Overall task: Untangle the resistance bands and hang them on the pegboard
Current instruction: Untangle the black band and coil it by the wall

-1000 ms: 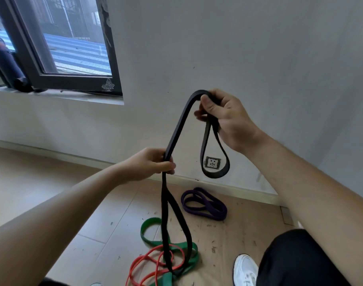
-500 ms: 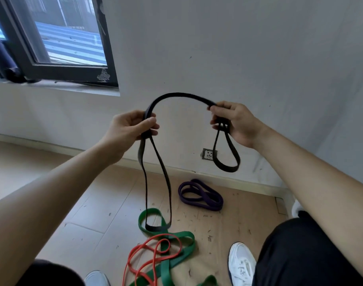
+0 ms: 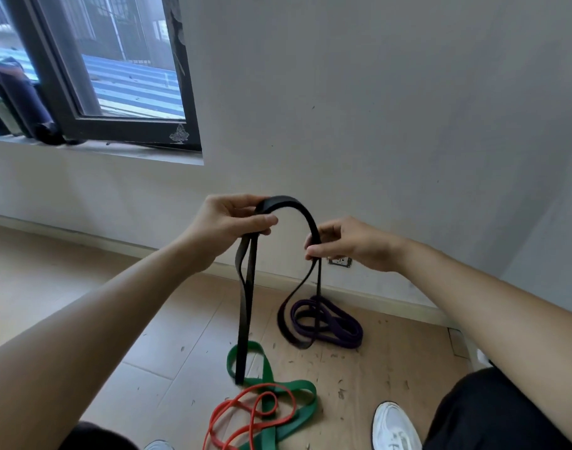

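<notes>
The left hand was closed around one end of a black resistance band, thumb on top and fingers curled under it. At 3 o'clock from it and slightly lower, the right hand pinched the same band between thumb and fingers. The band arched up between the two hands, which were held near each other in front of the grey wall. From the left hand a narrow doubled length hung toward 6 o'clock, its lower end over a green band on the wooden floor. From the right hand a second loop dropped toward 6 o'clock in front of a coiled purple band; whether it touched the floor could not be told. A red band lay tangled with the green one at 6 o'clock of the hands. A wall socket sat just under the right hand, a white shoe at 5 o'clock, and a dark-framed window at 10 o'clock.
</notes>
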